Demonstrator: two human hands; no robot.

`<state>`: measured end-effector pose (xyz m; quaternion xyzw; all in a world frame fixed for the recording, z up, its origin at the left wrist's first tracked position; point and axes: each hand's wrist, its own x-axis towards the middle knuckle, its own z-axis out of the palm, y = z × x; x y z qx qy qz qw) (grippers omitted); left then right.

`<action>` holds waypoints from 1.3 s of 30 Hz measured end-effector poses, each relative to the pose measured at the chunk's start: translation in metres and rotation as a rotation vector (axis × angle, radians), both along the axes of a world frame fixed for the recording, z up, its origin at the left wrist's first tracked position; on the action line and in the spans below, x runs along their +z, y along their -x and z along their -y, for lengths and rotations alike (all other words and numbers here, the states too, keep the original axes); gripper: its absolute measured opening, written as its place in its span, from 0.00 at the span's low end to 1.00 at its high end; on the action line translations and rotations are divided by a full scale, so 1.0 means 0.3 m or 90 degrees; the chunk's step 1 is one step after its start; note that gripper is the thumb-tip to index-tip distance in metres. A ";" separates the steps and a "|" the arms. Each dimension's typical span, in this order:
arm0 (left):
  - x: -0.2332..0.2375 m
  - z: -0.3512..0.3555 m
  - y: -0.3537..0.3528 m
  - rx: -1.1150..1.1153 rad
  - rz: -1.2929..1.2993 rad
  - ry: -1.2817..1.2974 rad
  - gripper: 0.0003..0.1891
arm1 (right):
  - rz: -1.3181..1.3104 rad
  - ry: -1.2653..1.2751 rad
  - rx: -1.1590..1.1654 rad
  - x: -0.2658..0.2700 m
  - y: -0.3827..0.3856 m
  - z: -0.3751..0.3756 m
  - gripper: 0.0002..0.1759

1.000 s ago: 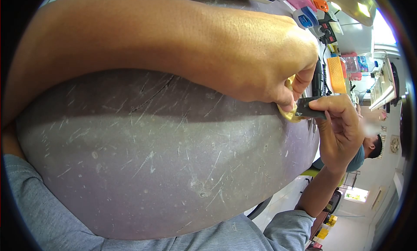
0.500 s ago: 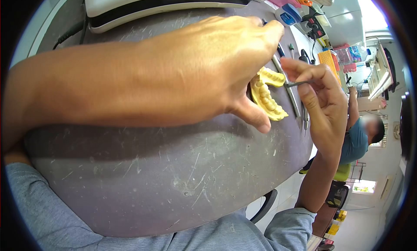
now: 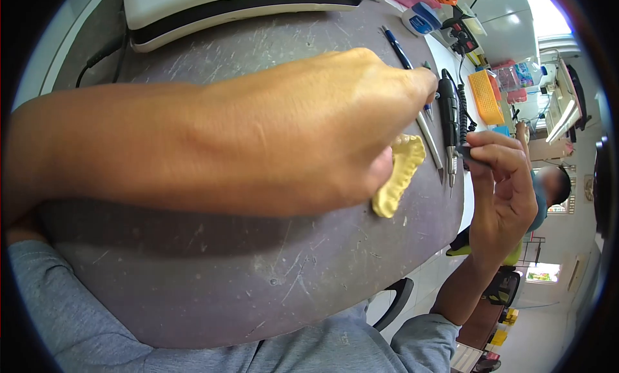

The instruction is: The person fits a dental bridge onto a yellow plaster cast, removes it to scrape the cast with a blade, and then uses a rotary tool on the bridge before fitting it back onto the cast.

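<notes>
My left hand (image 3: 367,121) reaches over the table, back up, with its fingers curled down and mostly hidden. Its thumb presses at the near left side of a yellow dental cast (image 3: 401,179), whose far part the hand covers. At the right, my right hand (image 3: 500,186) is raised beside the table edge and pinches a small dark piece (image 3: 472,156) between thumb and fingers. Between the hands lie a thin metal tool (image 3: 431,142) and a black handpiece (image 3: 448,108) with a coiled cord.
A blue pen (image 3: 396,47) lies beyond my left hand. At the top left stands a white and black device (image 3: 238,5). A blue-lidded jar (image 3: 420,19) and an orange basket (image 3: 485,97) are at the far right. Another person (image 3: 548,186) sits in the background.
My left hand has curled and its thumb has drawn in. The cast has turned and shifted toward me. My right hand has moved right and down, away from the cast, with the dark piece.
</notes>
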<state>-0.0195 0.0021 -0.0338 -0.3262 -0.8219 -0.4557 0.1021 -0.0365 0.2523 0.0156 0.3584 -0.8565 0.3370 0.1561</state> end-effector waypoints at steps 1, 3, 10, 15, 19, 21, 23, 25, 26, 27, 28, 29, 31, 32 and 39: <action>-0.007 0.002 0.011 -0.003 -0.002 0.001 0.14 | -0.082 -0.050 0.026 0.005 0.011 -0.002 0.07; -0.027 0.005 0.032 -0.039 -0.029 -0.048 0.13 | -0.184 -0.100 0.050 0.014 0.016 0.012 0.10; -0.025 0.014 0.024 -0.007 -0.011 -0.033 0.11 | -0.208 -0.204 0.116 0.038 0.013 0.039 0.09; -0.026 -0.002 0.045 -0.024 -0.013 -0.043 0.09 | -0.212 -0.223 0.153 0.058 0.052 0.042 0.12; -0.022 0.008 0.060 -0.031 -0.011 -0.036 0.10 | -0.186 -0.208 0.156 0.055 0.060 0.037 0.13; -0.021 0.005 0.066 -0.043 -0.003 -0.029 0.11 | -0.203 -0.230 0.174 0.052 0.062 0.034 0.12; -0.010 0.006 0.068 -0.047 0.026 -0.025 0.11 | -0.195 -0.226 0.174 0.048 0.070 0.028 0.12; -0.005 0.003 0.077 -0.050 0.054 -0.021 0.11 | -0.188 -0.223 0.175 0.049 0.083 0.022 0.12; -0.005 0.002 0.085 -0.053 0.056 -0.016 0.11 | -0.181 -0.232 0.186 0.052 0.091 0.020 0.12; -0.004 -0.001 0.092 -0.056 0.058 -0.011 0.11 | -0.175 -0.242 0.197 0.055 0.098 0.018 0.13; -0.005 -0.004 0.099 -0.056 0.058 -0.012 0.11 | -0.175 -0.243 0.197 0.056 0.104 0.016 0.13; 0.002 0.015 0.053 -0.051 0.074 -0.015 0.11 | -0.170 -0.243 0.208 0.062 0.061 0.039 0.14; -0.001 0.016 0.054 -0.047 0.088 -0.020 0.11 | -0.165 -0.246 0.217 0.061 0.064 0.045 0.14; -0.002 0.016 0.056 -0.048 0.078 -0.023 0.11 | -0.165 -0.249 0.220 0.061 0.065 0.048 0.14; 0.026 0.016 0.062 -0.050 0.116 -0.010 0.11 | -0.173 -0.257 0.232 0.064 0.080 0.051 0.14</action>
